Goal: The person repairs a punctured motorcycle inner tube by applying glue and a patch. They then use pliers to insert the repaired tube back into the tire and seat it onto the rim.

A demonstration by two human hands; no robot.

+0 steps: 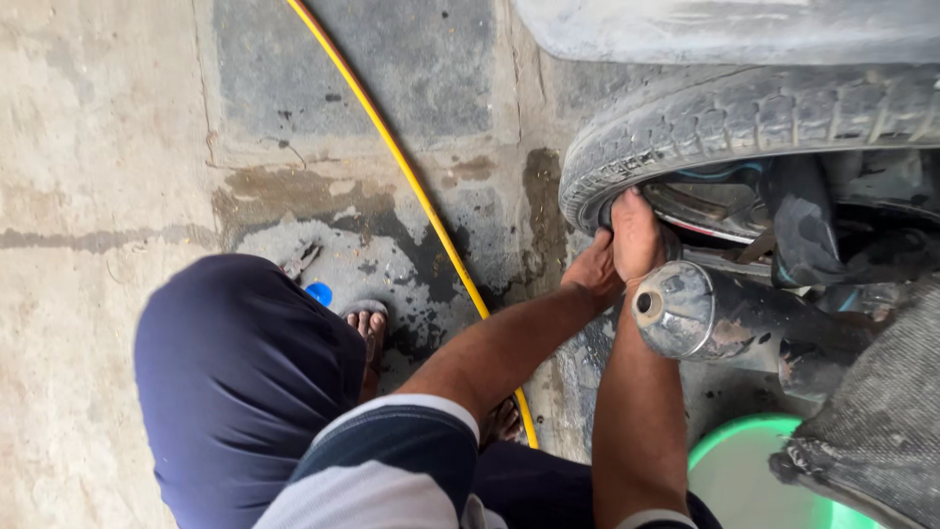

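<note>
Arms: both extended forward, forearms side by side | Right hand (636, 235): fingers curled, gripping tyre (744, 118) edge at rim | Left hand (592, 269): pressed against tyre beside it, grip not discernible | Tyre: directly ahead, above exhaust pipe (685, 313); yellow hose (421, 196) left.

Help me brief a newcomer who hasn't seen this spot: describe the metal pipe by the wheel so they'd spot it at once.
Start at the black tyre at upper right. Just below it, beside the right hand gripping the tyre's edge, a fat exhaust pipe runs rightwards. It is the only shiny metal cylinder there, with a small round hole in its end cap.
</note>
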